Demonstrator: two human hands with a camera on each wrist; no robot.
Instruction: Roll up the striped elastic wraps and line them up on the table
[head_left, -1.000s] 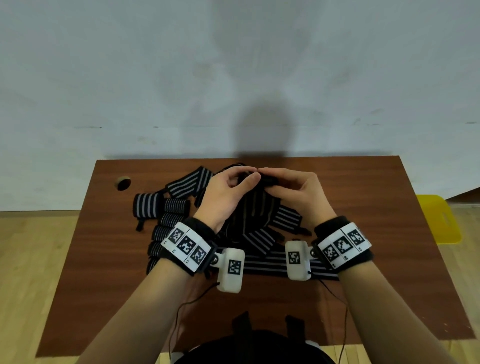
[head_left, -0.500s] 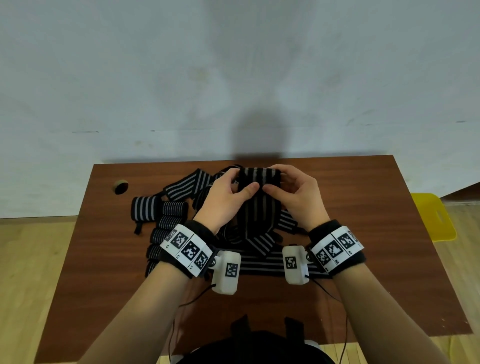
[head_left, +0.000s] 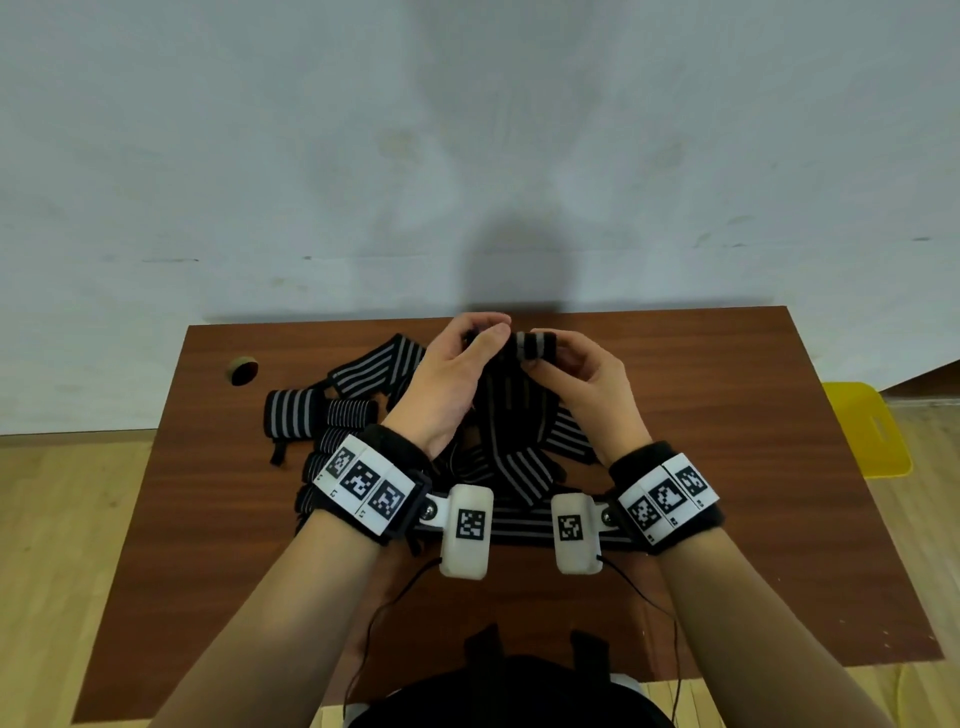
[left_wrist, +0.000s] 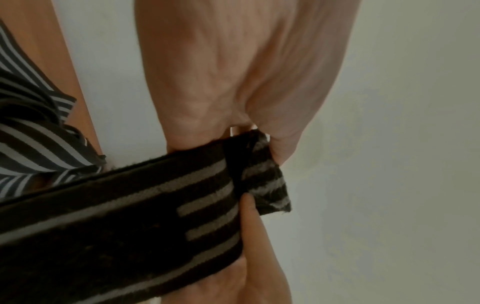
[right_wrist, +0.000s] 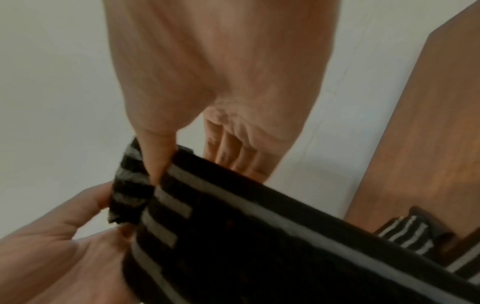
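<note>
I hold one striped elastic wrap (head_left: 535, 347) up above the far middle of the table (head_left: 727, 441), both hands close together at its top end. My left hand (head_left: 452, 379) pinches the folded end from its side, thumb and fingers curled onto the fabric, and my right hand (head_left: 582, 379) pinches the same end, its thumb (right_wrist: 155, 156) pressed on the small turned-over flap while the other fingers curl behind. From the left wrist view the flap (left_wrist: 262, 174) is a short fold of fuzzy black knit with grey stripes, bent back over the flat band (left_wrist: 116, 216), which runs wide, dark and ribbed, its pale stripes lengthwise. The rest of this wrap hangs down from my hands toward the heap of loose wraps (head_left: 519, 467) lying tangled on the brown wood-grain tabletop beneath my wrists, flat ribbons of black with white lines crossing one another. To the left of the heap lie the rolled wraps (head_left: 343, 415), short stubby cylinders close together in a column, with one wider roll (head_left: 293, 413) just beside them at the far end. A round hole (head_left: 241, 370) is cut in the tabletop near the far left corner; what is inside it I cannot tell.
</note>
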